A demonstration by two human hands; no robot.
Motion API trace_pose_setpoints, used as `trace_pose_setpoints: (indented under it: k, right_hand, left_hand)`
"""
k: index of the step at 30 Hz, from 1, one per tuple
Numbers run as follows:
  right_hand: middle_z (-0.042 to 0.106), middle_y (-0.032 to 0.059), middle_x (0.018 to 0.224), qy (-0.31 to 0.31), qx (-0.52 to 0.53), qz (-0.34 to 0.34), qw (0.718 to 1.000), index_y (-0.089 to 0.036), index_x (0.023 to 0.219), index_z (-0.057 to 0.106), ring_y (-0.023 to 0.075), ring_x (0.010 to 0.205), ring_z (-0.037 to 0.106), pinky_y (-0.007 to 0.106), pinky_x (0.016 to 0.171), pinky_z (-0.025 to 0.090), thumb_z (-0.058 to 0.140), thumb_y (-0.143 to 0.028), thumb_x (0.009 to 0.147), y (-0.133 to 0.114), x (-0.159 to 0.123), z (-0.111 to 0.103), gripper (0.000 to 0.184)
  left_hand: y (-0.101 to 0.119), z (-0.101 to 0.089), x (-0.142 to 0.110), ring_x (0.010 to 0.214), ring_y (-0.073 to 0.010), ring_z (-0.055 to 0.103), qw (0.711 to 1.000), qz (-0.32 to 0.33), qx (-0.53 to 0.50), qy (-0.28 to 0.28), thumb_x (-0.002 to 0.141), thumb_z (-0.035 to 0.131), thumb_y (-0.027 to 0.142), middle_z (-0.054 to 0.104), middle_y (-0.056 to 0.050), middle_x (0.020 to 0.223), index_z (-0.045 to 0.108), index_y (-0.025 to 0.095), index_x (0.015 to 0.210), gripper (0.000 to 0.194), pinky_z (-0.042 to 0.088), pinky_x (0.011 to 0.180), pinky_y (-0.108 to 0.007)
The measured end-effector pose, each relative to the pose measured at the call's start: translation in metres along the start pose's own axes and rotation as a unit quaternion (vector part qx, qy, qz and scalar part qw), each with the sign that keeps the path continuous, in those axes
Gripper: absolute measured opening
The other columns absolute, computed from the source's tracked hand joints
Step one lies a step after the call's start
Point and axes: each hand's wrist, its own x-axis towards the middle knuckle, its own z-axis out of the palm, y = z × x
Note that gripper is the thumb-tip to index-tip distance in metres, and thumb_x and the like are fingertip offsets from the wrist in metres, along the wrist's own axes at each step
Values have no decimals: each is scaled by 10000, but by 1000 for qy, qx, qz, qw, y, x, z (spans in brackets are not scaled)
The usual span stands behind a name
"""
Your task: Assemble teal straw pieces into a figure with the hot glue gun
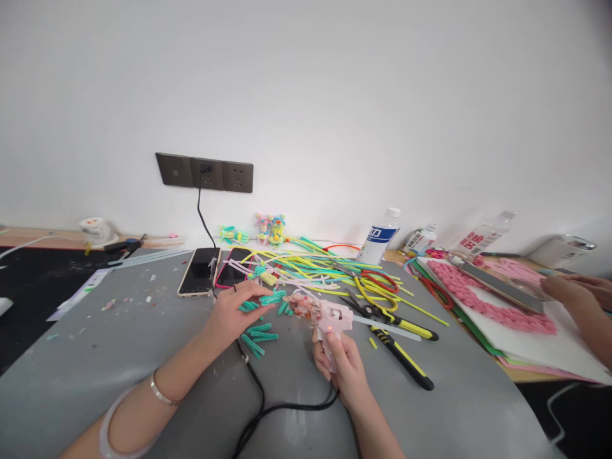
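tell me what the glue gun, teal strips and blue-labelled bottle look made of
Glue gun: likely hard plastic, smooth and pale pink, with a moulded-looking body.
Teal strips: probably pipe cleaner, soft and matte, given their fuzzy edges.
Blue-labelled bottle: seems smooth plastic, from its pale moulded shape, though that's uncertain.

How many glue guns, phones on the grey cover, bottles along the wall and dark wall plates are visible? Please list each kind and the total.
Glue guns: 1
Phones on the grey cover: 2
Bottles: 3
Wall plates: 3
Total: 9
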Motion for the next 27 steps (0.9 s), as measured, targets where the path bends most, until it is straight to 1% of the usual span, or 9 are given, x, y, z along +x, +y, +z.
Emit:
trace_pose_setpoints:
  k: [8, 16, 19, 21, 24, 25, 26, 27]
  right_hand:
    - [363, -89, 498, 7, 10, -8, 1000, -161, 767, 557, 46, 361, 283, 196, 373, 200, 537, -597, 927, -1, 1, 2, 465]
    - [374, -84, 490, 23, -3, -6, 1000, -168, 750, 549, 51, 359, 277, 203, 366, 210, 551, -628, 901, -3, 1, 3, 485]
    - [384, -83, 490, 34, -15, -6, 999, -163, 783, 568, 57, 362, 288, 209, 370, 218, 549, -634, 899, -2, 2, 3, 485]
    - [386, -81, 488, 52, -28, -12, 998, -171, 763, 560, 62, 366, 303, 212, 380, 219, 550, -628, 902, -2, 2, 4, 478]
    - [395, -68, 486, 103, -63, -35, 992, -202, 651, 481, 73, 383, 335, 222, 395, 235, 566, -614, 899, -4, 2, 7, 489]
    - [415, -59, 504, 126, -77, -47, 988, -207, 651, 473, 82, 404, 355, 226, 405, 259, 566, -607, 903, -6, 1, 8, 481]
    - [445, -48, 539, 151, -90, -63, 982, -207, 694, 500, 94, 435, 380, 231, 423, 293, 555, -596, 914, -7, 0, 10, 451]
    - [475, -36, 586, 176, -103, -80, 976, -204, 790, 548, 109, 470, 404, 238, 447, 331, 533, -584, 930, -9, -2, 11, 405]
  left_hand:
    - [1, 0, 0, 749, -145, 714, 1000, -7, 4, 1, 888, 691, 283, 745, -42, 842, 709, 187, 934, 108, 607, 659, -210]
    - [-2, -1, -2, 760, -151, 704, 1000, -8, 5, -8, 889, 689, 272, 737, -45, 833, 711, 189, 944, 102, 596, 664, -217]
    - [-3, -2, -2, 768, -159, 703, 1000, -15, 2, -5, 885, 692, 267, 738, -51, 831, 715, 191, 943, 99, 601, 675, -230]
    - [-3, -2, -2, 754, -161, 704, 1000, -22, -12, 2, 877, 701, 277, 740, -57, 832, 719, 186, 942, 113, 609, 670, -233]
    - [-4, -1, -1, 739, -165, 715, 998, -43, -41, 17, 860, 718, 307, 748, -66, 841, 726, 179, 923, 143, 619, 652, -233]
    - [-4, -1, -1, 746, -169, 720, 997, -53, -48, 21, 856, 719, 317, 752, -68, 848, 729, 179, 916, 151, 622, 651, -235]
    - [-4, -2, 0, 749, -172, 724, 996, -64, -53, 25, 854, 720, 325, 755, -68, 852, 732, 179, 908, 156, 624, 649, -237]
    - [-4, -2, 0, 750, -174, 725, 995, -74, -56, 29, 851, 721, 332, 757, -68, 853, 734, 180, 902, 161, 626, 646, -238]
